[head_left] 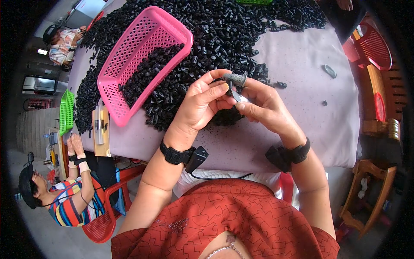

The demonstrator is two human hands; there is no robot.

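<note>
Above the near edge of a heap of small black plastic parts, my two hands meet. My left hand pinches one small black part between thumb and fingers; the fingers hide much of it. Against that part, my right hand holds a small silvery blade, gripped by thumb and fingers. A worn grey finger cover sits on my right index finger. Left of my hands, a pink perforated basket lies tilted on the heap, partly filled with similar black parts.
A pale cloth covers the table, with a grey oval piece and a loose black part on the right. A green basket stands at the left edge. Two people sit on the left. Red chairs and a wooden stool surround the table.
</note>
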